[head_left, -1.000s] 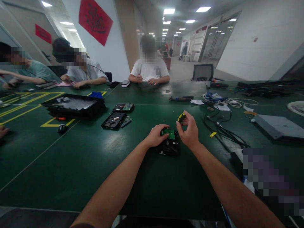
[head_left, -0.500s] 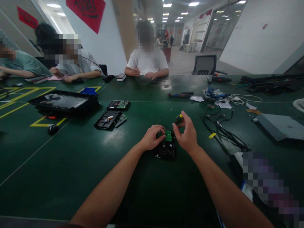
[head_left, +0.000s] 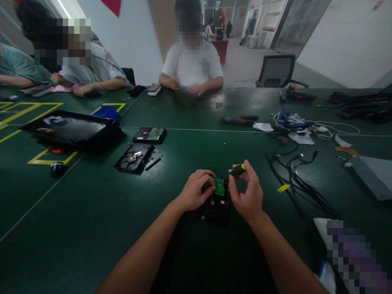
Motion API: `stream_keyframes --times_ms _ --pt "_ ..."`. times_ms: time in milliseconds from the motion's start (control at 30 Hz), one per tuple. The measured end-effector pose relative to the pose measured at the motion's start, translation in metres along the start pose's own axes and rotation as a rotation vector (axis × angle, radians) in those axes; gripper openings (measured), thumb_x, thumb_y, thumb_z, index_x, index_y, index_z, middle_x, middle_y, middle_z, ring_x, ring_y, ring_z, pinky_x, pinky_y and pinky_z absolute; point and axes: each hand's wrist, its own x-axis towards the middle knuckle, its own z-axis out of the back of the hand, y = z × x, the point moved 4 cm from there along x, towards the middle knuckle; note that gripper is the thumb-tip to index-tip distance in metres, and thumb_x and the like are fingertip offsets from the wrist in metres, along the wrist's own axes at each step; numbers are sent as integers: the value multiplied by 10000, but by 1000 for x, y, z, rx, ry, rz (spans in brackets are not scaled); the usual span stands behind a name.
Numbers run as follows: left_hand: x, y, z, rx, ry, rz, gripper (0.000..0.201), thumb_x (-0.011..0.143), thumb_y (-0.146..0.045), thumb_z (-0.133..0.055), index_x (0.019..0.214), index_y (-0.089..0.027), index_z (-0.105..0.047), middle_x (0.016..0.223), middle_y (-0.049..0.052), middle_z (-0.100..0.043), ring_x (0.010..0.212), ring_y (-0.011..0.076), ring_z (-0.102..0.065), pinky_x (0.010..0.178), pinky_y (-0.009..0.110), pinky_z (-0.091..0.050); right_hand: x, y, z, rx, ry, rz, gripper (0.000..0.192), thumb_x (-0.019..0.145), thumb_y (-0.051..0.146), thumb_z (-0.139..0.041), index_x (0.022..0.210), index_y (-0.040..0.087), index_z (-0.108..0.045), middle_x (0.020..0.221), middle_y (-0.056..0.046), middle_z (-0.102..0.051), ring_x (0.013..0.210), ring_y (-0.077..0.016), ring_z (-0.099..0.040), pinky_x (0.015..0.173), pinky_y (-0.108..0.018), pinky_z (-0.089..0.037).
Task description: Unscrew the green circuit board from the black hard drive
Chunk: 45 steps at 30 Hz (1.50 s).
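A black hard drive [head_left: 216, 210] with a green circuit board [head_left: 219, 186] at its far end lies on the green table in front of me. My left hand [head_left: 196, 190] is at its far left corner, thumb and fingers curled over the board side and closed on the drive. A screwdriver with a green and yellow handle [head_left: 238, 169] is pinched between the fingers of my right hand [head_left: 248, 192], just right of the drive. The handle lies tilted, and I cannot make out its tip. Several tiny screws [head_left: 209, 159] lie beyond the drive.
Two more hard drives [head_left: 134, 158] [head_left: 149, 134] and a loose circuit board [head_left: 154, 158] are to the left, near a black tray [head_left: 73, 130]. Black cables [head_left: 295, 171] and a metal box [head_left: 373, 175] are at right. A co-worker [head_left: 191, 67] sits opposite.
The view has tilted down and come closer. The screwdriver handle has swung from steep to nearly level in my right hand. My left hand stays on the drive.
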Motion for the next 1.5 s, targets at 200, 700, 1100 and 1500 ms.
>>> stream_keyframes --times_ms 200,700,1100,1500 --pt "0 0 0 -5 -3 -1 140 897 -203 -664 1023 -251 -624 1322 64 -631 1251 271 -558 1036 476 -446 -2 -7 0 0 -22 -39 814 902 179 -691 1592 273 -270 1207 -113 -678 853 -231 -732 775 -447 -664" --pt "4 7 -1 -20 -52 -101 107 885 -214 -695 979 -232 -646 1239 85 -666 1193 266 -599 1057 475 -450 7 -4 -1 6 -26 26 733 957 286 -629 1598 328 -277 1392 -126 -573 947 -250 -703 761 -440 -670" --pt "9 16 -2 -57 1 -115 107 878 -238 -725 965 -227 -664 1210 79 -675 1158 250 -612 1076 472 -434 11 -10 -2 45 -1 33 693 980 315 -563 1608 311 -269 1431 -132 -564 1052 -280 -697 872 -505 -650" --pt "8 16 -3 -64 -16 -112 73 879 -240 -723 923 -214 -670 1238 93 -667 1205 252 -603 1106 474 -418 11 -1 -3 53 -15 44 672 957 316 -609 1568 286 -330 1334 -130 -601 995 -255 -692 836 -451 -653"
